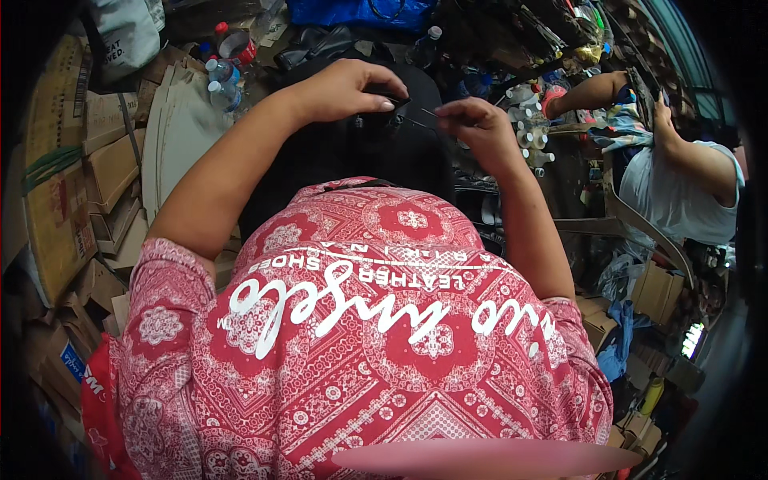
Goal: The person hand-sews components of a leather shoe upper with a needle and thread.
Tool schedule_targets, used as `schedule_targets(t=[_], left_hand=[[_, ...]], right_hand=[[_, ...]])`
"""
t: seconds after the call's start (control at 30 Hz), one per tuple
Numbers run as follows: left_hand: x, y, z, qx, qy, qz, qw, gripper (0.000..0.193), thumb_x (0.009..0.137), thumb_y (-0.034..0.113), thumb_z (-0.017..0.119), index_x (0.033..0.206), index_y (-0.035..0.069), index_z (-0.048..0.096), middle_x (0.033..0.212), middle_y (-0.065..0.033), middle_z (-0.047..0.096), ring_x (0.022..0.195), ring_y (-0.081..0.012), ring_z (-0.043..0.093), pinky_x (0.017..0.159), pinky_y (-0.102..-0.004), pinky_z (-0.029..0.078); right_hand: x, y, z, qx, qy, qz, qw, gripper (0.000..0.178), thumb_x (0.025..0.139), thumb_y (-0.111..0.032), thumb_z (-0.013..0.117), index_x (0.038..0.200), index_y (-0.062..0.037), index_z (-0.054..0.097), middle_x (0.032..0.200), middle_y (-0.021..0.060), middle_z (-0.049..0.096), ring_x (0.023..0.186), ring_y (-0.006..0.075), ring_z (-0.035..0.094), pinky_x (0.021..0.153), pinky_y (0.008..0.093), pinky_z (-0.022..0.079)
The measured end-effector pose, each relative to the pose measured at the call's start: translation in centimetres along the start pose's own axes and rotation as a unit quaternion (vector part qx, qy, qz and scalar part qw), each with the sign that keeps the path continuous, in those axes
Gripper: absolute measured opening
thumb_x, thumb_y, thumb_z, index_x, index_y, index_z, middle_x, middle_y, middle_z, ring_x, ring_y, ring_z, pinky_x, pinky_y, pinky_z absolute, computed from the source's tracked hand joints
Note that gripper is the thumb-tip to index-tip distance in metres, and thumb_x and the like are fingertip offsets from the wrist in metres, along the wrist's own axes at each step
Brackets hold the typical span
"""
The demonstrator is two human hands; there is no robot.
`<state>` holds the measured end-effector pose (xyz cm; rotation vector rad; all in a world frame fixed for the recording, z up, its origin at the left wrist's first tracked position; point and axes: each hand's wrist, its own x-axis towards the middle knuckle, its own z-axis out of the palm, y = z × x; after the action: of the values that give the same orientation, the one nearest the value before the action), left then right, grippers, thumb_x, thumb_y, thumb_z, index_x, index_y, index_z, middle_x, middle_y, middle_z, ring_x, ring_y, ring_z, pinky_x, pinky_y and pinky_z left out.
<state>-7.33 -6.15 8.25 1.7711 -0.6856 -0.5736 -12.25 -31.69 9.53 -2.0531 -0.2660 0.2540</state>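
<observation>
My left hand (344,90) is closed, its thumb and fingers pinching a small black piece (398,105) above my dark-clothed lap (400,156). To its right, my right hand (478,128) is closed too, with the fingertips drawn together on a thin, needle-like thing (428,112) that points toward the black piece. A fine dark line, perhaps a thread, runs just below it. Whether the needle-like thing touches the black piece I cannot tell. Both forearms are bare below the red-and-white patterned sleeves.
Flattened cardboard boxes (112,160) are stacked at the left. Several plastic bottles (225,84) stand beyond my left arm, and more bottles (528,128) lie right of my right hand. A blue bag (352,12) lies ahead. Another person (680,184) in a white top sits at the right.
</observation>
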Motion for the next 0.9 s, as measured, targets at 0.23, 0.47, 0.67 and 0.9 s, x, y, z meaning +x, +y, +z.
schedule_targets(t=[0.23,0.47,0.67,0.9], left_hand=[[1.9,0.3,-0.5,0.088,-0.067,-0.014,0.994,0.019,0.08,0.012,0.066,0.096,0.002,0.064,0.097,-0.0078,0.061,0.094,-0.0171,0.058,0.088,-0.0301,0.044],[2.2,-1.1,-0.1,-0.001,-0.113,-0.019,0.993,0.022,0.081,0.018,0.066,0.096,0.002,0.066,0.092,-0.006,0.059,0.091,-0.0161,0.056,0.086,-0.0299,0.042],[1.7,-1.4,-0.1,-0.047,-0.124,-0.041,0.99,0.027,0.082,0.02,0.065,0.104,0.004,0.067,0.089,-0.0044,0.058,0.091,-0.0157,0.055,0.087,-0.0295,0.041],[1.9,-0.3,-0.1,0.027,-0.163,-0.051,0.985,0.029,0.083,0.018,0.063,0.109,0.006,0.066,0.084,-0.0041,0.053,0.087,-0.0169,0.053,0.083,-0.0301,0.041]], right_hand=[[1.8,0.8,0.6,-0.067,-0.024,-0.058,0.996,0.016,0.074,0.0,0.069,0.088,-0.0079,0.071,0.084,0.0024,0.058,0.08,0.0117,0.059,0.072,0.025,0.048],[1.0,1.2,2.1,-0.005,-0.065,-0.031,0.997,0.019,0.074,0.005,0.067,0.09,-0.0061,0.07,0.084,0.0007,0.058,0.084,0.0106,0.056,0.075,0.0233,0.045],[-0.8,1.3,3.6,0.01,0.026,-0.068,0.997,0.019,0.072,0.001,0.071,0.089,-0.0088,0.071,0.081,0.0018,0.059,0.074,0.0101,0.058,0.068,0.0234,0.047],[-1.7,-0.5,3.1,-0.141,0.035,-0.1,0.984,0.018,0.074,-0.004,0.068,0.09,-0.0131,0.072,0.083,0.0076,0.061,0.073,0.0212,0.061,0.064,0.0289,0.048]])
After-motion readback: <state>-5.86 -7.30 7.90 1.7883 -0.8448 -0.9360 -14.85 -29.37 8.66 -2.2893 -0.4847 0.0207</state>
